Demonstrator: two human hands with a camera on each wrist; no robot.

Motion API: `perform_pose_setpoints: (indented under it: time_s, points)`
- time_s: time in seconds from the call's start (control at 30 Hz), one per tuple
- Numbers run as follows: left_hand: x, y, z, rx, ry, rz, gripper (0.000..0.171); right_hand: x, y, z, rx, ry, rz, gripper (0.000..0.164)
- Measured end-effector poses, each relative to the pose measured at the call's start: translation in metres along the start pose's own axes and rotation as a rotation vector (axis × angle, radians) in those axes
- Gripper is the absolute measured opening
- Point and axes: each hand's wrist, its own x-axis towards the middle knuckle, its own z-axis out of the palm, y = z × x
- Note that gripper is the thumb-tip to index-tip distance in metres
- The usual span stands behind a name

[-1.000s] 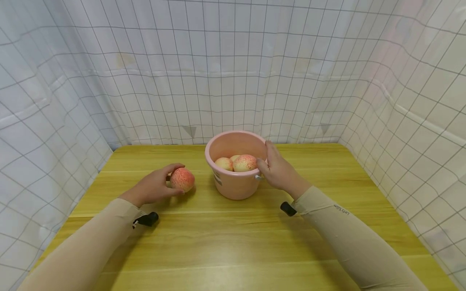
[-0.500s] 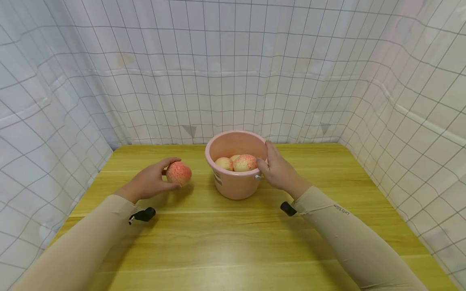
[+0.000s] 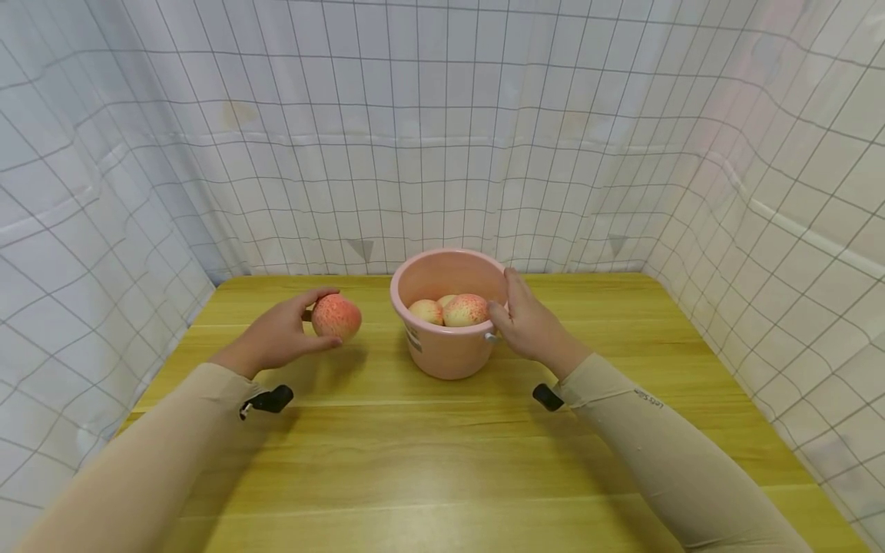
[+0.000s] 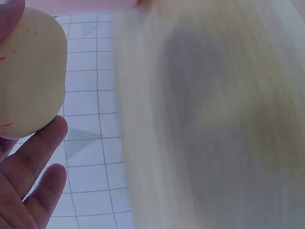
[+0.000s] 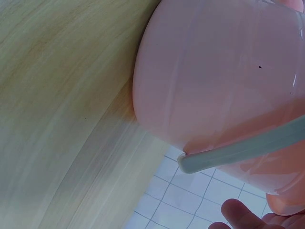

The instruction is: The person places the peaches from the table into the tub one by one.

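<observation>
My left hand (image 3: 278, 335) grips a red and yellow peach (image 3: 336, 318) between thumb and fingers, held above the table left of the bucket. In the left wrist view the pale side of the peach (image 4: 33, 76) shows, with fingertips against it. A pink bucket (image 3: 451, 357) stands upright at the middle of the table with several peaches (image 3: 465, 310) inside. My right hand (image 3: 528, 319) holds the bucket's right rim, thumb on the near inner side. The right wrist view shows the bucket's outer wall (image 5: 214, 71) and a grey-white handle (image 5: 243, 148) hanging against it.
The wooden table (image 3: 442, 461) reaches back to a white gridded curtain (image 3: 442, 153), which also encloses the left and right sides. Small black wrist devices, such as the left wrist device (image 3: 273, 399), sit on both sleeves.
The left hand has raised the peach off the table and drawn it slightly left and back. The bucket and right hand have stayed in place.
</observation>
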Motion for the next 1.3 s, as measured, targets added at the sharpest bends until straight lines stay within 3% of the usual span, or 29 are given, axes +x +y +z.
perform_pose_setpoints:
  time_s: [1.3]
  points:
    - [0.011,0.031,-0.031,-0.018,0.047,0.025,0.089,0.0,0.0,0.0,-0.04,0.006,0.033,0.083]
